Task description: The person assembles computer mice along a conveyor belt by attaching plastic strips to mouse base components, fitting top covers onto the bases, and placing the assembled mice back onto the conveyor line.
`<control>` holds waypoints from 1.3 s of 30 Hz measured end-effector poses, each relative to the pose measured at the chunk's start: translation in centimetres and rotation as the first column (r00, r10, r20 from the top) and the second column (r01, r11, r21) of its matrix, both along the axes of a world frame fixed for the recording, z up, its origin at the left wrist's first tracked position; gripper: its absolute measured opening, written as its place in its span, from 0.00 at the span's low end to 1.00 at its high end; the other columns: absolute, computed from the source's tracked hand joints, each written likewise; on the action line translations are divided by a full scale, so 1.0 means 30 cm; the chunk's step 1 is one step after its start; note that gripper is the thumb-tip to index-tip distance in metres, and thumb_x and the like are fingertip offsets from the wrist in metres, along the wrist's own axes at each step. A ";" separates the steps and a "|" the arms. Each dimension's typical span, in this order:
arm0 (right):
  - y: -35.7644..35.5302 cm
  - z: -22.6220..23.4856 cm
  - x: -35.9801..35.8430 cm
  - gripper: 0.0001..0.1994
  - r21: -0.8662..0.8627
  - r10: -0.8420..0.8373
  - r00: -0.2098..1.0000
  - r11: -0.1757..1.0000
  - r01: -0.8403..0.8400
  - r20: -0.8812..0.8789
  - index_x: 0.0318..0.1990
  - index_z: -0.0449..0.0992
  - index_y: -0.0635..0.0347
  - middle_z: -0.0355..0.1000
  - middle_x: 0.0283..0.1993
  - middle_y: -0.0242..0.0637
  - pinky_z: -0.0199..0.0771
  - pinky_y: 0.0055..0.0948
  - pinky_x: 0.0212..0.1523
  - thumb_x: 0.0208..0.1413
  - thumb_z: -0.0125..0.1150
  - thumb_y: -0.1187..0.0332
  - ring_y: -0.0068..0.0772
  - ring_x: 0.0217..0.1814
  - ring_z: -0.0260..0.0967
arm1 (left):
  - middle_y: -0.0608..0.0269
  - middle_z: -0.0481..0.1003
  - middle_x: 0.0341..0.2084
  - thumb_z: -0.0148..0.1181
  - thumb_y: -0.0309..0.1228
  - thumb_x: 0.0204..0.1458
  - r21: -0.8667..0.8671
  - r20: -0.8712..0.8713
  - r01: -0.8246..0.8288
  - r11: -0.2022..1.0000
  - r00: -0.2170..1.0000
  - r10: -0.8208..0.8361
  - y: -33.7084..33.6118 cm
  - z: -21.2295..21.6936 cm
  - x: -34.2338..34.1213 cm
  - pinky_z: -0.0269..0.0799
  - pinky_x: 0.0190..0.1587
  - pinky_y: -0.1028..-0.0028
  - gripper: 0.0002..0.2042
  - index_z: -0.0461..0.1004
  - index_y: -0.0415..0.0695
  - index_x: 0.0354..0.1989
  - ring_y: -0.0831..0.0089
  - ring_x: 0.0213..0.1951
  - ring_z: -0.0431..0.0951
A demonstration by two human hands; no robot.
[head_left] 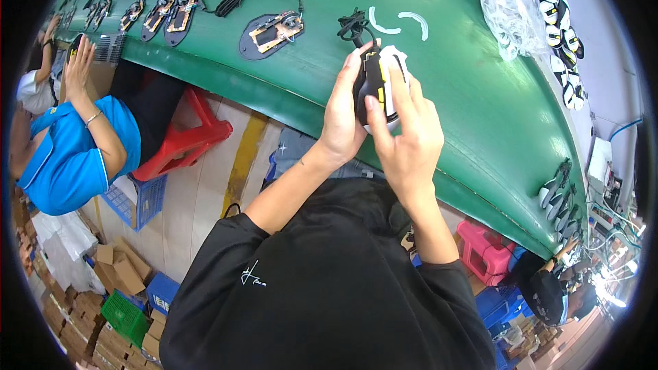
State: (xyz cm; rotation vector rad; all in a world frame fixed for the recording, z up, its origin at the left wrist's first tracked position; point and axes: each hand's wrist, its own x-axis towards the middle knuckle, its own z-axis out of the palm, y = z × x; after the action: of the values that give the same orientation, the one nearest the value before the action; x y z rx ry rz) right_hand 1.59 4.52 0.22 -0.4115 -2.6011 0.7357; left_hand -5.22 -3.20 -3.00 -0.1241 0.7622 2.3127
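Over the near edge of the green bench, a wired computer mouse (371, 83) with black, yellow and white parts is tilted between both hands. My left hand (341, 113) is closed round its left side, thumb and palm against the black flank. On the other side my right hand (413, 127) grips it, the thumb on the black and yellow side and the fingers over the white part. Its black cable (352, 23) is bundled beyond my fingertips. Two thin white curved strips, a left one (382, 22) and a right one (416, 25), lie on the bench behind it.
Open mouse bases with circuit boards (271, 35) and coiled cables line the green bench (473, 116) to the left. Clear plastic bags (507, 10) and white-black mouse shells (563, 34) lie at far right. A person in blue (82, 147) sits left, beside a red stool (188, 137).
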 end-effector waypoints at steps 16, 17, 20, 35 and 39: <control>-0.004 0.018 0.040 0.29 -0.901 -0.185 0.963 0.420 -0.103 -0.197 0.65 0.60 0.71 0.67 0.61 0.48 0.66 0.34 0.61 0.57 0.61 0.75 0.35 0.60 0.68 | 0.54 0.71 0.53 0.58 0.26 0.57 0.062 -0.063 0.015 0.998 0.998 -0.011 -0.020 0.009 -0.005 0.71 0.55 0.72 0.27 0.59 0.33 0.64 0.73 0.51 0.74; 0.025 0.009 0.059 0.29 -0.961 -0.111 0.991 0.275 -0.040 -0.073 0.63 0.62 0.72 0.69 0.59 0.48 0.68 0.33 0.60 0.54 0.64 0.77 0.34 0.58 0.69 | 0.54 0.72 0.52 0.58 0.27 0.56 0.039 -0.104 0.012 0.999 0.995 -0.007 -0.024 0.001 -0.008 0.71 0.54 0.72 0.26 0.61 0.33 0.63 0.73 0.51 0.74; 0.073 0.019 0.098 0.33 -0.843 -0.032 0.999 0.537 0.038 0.025 0.54 0.70 0.72 0.76 0.48 0.42 0.74 0.29 0.52 0.37 0.79 0.75 0.30 0.50 0.74 | 0.53 0.75 0.46 0.62 0.28 0.53 -0.067 -0.259 0.004 0.998 0.966 -0.022 -0.054 -0.006 -0.044 0.72 0.52 0.73 0.22 0.68 0.30 0.54 0.73 0.46 0.76; 0.087 0.062 0.145 0.25 -0.700 0.041 0.982 0.696 -0.161 -0.185 0.48 0.74 0.72 0.78 0.41 0.41 0.76 0.24 0.45 0.42 0.76 0.73 0.25 0.43 0.76 | 0.41 0.74 0.46 0.60 0.37 0.47 -0.018 -0.209 0.318 0.948 0.926 -0.315 -0.056 0.051 -0.039 0.69 0.58 0.56 0.26 0.69 0.31 0.52 0.51 0.51 0.76; 0.077 0.045 0.134 0.24 -0.808 -0.040 0.991 0.584 -0.079 -0.125 0.49 0.73 0.72 0.77 0.43 0.41 0.76 0.25 0.46 0.45 0.74 0.74 0.25 0.44 0.75 | 0.42 0.75 0.44 0.57 0.35 0.49 -0.035 -0.051 0.197 0.980 0.979 -0.199 -0.020 0.060 -0.016 0.70 0.56 0.60 0.23 0.70 0.30 0.50 0.54 0.49 0.76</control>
State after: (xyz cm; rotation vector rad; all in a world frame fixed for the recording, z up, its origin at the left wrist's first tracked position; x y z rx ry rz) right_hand 5.61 6.83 1.57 -0.5559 -1.9755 1.9047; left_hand -5.71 -3.81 -1.19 0.0018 0.7994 2.1238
